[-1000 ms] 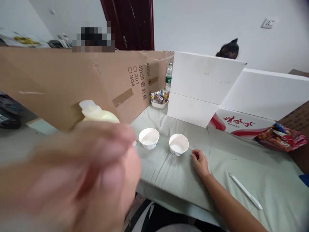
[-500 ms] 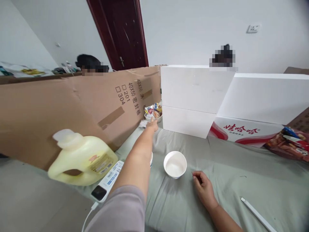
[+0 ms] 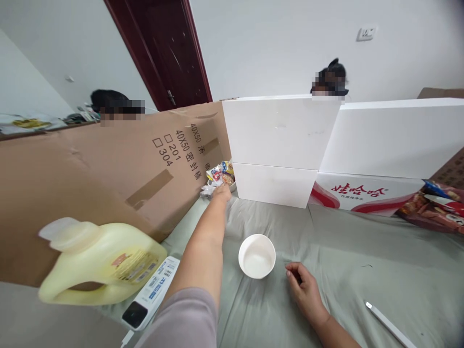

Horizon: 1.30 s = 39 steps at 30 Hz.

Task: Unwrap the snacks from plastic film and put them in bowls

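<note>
My left arm stretches forward, and my left hand [image 3: 222, 192] is at the near rim of a white bowl [image 3: 232, 186]. Several wrapped snacks [image 3: 221, 173] are heaped in that bowl. The fingers are partly hidden among the bowl and wrappers, so I cannot see whether they grip anything. Clear crumpled plastic [image 3: 207, 191] lies just left of the hand. On the green-grey cloth, my right hand [image 3: 306, 292] rests with fingers curled in and nothing visible in them. A white paper bowl [image 3: 257, 256] stands upright to its left, apart from it, with nothing visible inside.
A cardboard sheet [image 3: 90, 169] walls the left and white boxes [image 3: 271, 135] stand behind. A yellow jug [image 3: 105, 261] and a white power strip [image 3: 152, 292] lie left of my arm. A white stick [image 3: 387, 324] and a snack bag [image 3: 435, 208] are right. Two people's heads show beyond.
My view has shifted slightly. My left hand has come against the snack bowl's near rim. The second bowl's edge beside my left arm is now hidden. My right hand stays in place.
</note>
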Available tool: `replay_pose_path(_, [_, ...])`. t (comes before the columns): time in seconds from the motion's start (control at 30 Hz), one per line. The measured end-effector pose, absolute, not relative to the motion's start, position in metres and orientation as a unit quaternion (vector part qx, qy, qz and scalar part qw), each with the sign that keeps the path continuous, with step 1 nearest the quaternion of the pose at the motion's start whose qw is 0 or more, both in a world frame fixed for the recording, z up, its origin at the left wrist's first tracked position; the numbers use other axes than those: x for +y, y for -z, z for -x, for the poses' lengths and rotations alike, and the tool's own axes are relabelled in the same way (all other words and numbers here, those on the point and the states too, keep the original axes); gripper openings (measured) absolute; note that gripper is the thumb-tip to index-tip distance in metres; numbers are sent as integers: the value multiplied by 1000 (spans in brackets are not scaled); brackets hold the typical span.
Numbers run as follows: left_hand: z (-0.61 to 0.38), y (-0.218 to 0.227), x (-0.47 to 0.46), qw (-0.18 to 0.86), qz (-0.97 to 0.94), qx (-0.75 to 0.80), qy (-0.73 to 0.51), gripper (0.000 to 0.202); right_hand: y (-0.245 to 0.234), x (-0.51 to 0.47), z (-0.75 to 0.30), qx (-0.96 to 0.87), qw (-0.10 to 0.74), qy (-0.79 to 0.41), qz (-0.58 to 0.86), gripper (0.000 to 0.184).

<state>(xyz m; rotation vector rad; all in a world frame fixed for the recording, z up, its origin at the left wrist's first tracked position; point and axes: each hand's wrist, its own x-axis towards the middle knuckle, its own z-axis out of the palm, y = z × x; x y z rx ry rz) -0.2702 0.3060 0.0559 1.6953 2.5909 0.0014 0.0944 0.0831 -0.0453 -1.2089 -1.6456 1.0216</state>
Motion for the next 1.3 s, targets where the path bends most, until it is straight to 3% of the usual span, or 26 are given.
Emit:
replay_pose_path(0.27, [254, -59, 246, 62, -585, 807, 54, 36, 39, 72, -90, -743, 438, -291, 414, 48])
replay_pose_path(0.43, [240, -63, 209, 71, -590, 802, 65, 36, 1, 67, -68, -834, 276, -242, 411, 68])
replay_pose_path(0.53, [232, -67, 193, 76, -582, 807, 70, 36, -18, 75, -61, -850, 167, -217, 450, 48])
replay_pose_path(0.6, [228, -70, 185, 78, -570, 815, 75, 36, -25, 81, -70, -846, 147, -205, 470, 28])
replay_pose_path(0.67, [226, -71, 177, 81, -557, 823, 81, 36, -28, 87, -90, -835, 156, -197, 490, 19])
replay_pose_path(0.8, [223, -75, 165, 91, -555, 822, 89, 35, -30, 99, -158, -768, 173, -157, 596, 21])
replay_pose_path(1.1, [184, -90, 141, 124, -649, 746, 87, 26, -34, 117, -261, -642, 114, -113, 750, 45])
replay_pose_path(1.2, [158, -88, 124, 121, -685, 716, 58, 13, -34, 106, -260, -626, 167, -109, 754, 58])
replay_pose_path(1.3, [133, -81, 103, 118, -720, 683, 25, 9, -28, 93, -242, -638, 270, -136, 708, 56])
